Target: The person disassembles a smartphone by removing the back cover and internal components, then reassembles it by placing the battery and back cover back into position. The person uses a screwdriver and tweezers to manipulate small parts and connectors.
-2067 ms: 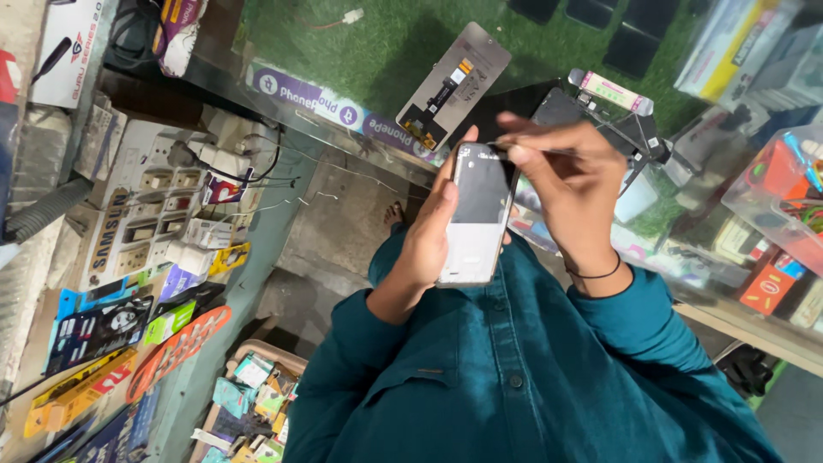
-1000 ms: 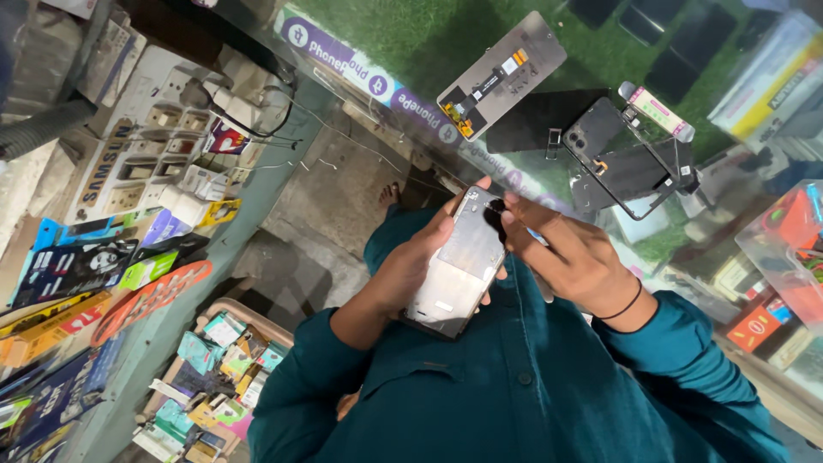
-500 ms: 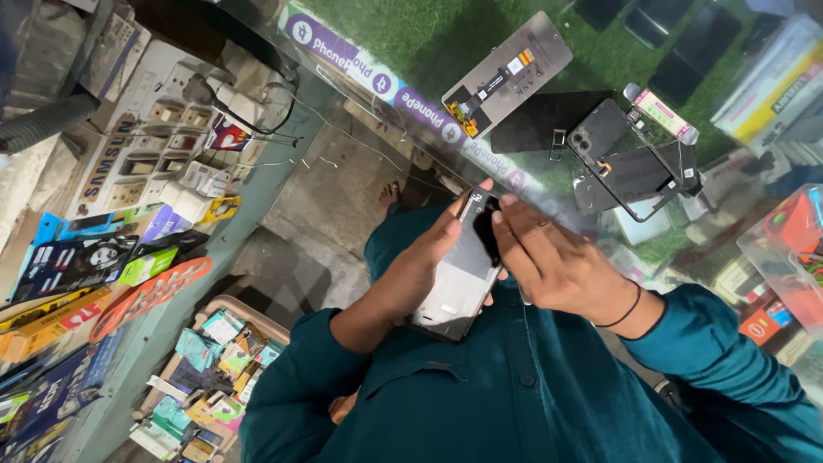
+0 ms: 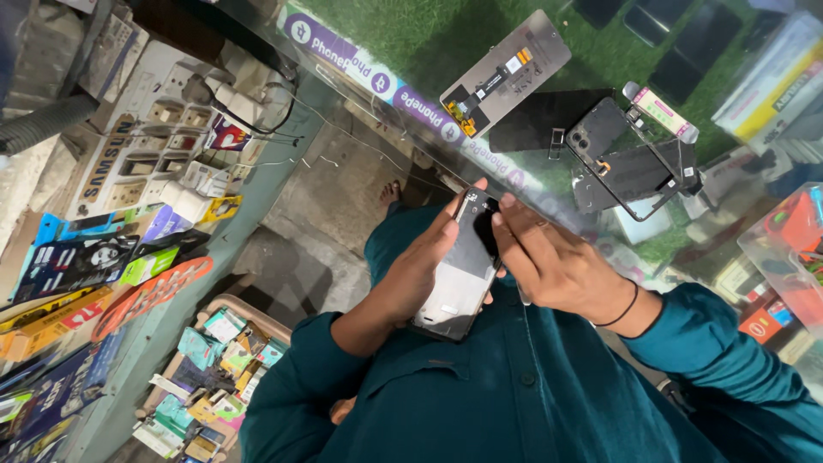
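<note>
Your left hand (image 4: pixel 420 274) grips the phone assembly (image 4: pixel 456 279) from its left edge, thumb and fingers wrapped around the frame, holding it just above your lap in front of the teal shirt (image 4: pixel 514 403). Your right hand (image 4: pixel 553 266) is half curled against the upper right edge of the assembly, fingertips touching near the dark camera area; whether it pinches a tool cannot be told, since the fingers cover that spot.

Judged progress: the assembly is out of any case and in hand, so work on its top end appears under way, not finished. Parts remain unfitted on the glass table (image 4: pixel 411 111) beyond your hands: a dark back cover with camera holes (image 4: pixel 630 167), a black rectangular panel (image 4: pixel 549 120), a silver display panel with a flex cable (image 4: pixel 506 73), and a small tube (image 4: pixel 660 111).

The lower end of the assembly is hidden by your wrist. The table's right side is cut off, and reflections obscure what lies under the glass.
</note>
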A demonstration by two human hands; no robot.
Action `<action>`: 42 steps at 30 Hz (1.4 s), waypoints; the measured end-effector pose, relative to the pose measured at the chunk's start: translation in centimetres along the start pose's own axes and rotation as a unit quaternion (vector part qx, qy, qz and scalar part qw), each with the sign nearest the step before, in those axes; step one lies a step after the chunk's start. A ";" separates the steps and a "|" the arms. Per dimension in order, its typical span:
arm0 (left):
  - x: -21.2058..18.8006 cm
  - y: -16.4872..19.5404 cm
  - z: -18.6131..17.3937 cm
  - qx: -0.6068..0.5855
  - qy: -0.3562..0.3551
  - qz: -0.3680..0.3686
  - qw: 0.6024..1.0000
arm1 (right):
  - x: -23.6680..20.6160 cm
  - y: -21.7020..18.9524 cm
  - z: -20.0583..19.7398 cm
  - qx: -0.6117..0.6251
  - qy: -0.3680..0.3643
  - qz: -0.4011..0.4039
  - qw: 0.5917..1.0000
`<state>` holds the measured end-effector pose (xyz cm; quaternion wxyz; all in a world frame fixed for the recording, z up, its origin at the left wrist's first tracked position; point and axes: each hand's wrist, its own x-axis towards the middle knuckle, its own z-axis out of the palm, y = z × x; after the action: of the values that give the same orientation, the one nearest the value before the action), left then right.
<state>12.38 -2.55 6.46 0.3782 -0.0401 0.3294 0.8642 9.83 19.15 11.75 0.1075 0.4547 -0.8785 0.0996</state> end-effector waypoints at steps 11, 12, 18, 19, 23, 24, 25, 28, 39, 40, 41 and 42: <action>0.1 0.1 0.6 -0.029 -0.007 0.007 1.000 | -0.2 0.4 0.4 0.055 0.097 0.030 0.993; 0.2 0.1 0.5 -0.024 -0.012 0.010 1.000 | -0.1 0.4 0.5 0.056 0.104 0.033 0.992; 0.2 0.1 0.2 -0.021 -0.029 0.009 0.999 | 0.0 0.3 0.9 0.071 0.143 0.046 0.986; 0.2 0.1 0.3 -0.020 -0.026 0.008 0.999 | 0.0 0.3 0.9 0.073 0.145 0.047 0.986; 0.3 0.2 0.3 -0.017 -0.024 0.011 1.000 | 0.0 0.2 1.0 0.064 0.142 0.053 0.986; 0.3 0.2 0.4 -0.021 -0.023 0.010 0.999 | 0.1 0.2 1.1 0.064 0.144 0.055 0.986; 0.3 0.2 0.4 -0.024 -0.022 0.009 0.999 | 0.1 0.1 1.1 0.065 0.147 0.058 0.985; 0.3 0.2 0.3 -0.027 -0.019 0.009 0.999 | 0.1 -0.1 1.2 0.058 0.135 0.059 0.987; 0.2 0.2 0.6 0.006 -0.002 0.001 1.000 | 0.8 -0.3 1.1 0.019 0.127 0.042 0.991; 0.2 0.2 0.6 0.007 -0.003 0.004 1.000 | 0.9 -0.3 1.1 0.025 0.131 0.043 0.990; 0.2 0.2 0.6 0.008 -0.002 0.009 1.000 | 0.9 -0.3 1.1 0.026 0.131 0.043 0.990; 0.2 0.2 0.6 0.009 -0.002 0.009 1.000 | 1.0 -0.3 1.1 0.026 0.133 0.042 0.990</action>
<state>12.19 -2.12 6.98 0.3717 -0.0316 0.3368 0.8645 9.40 17.94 10.95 0.2067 0.4025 -0.8720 0.1866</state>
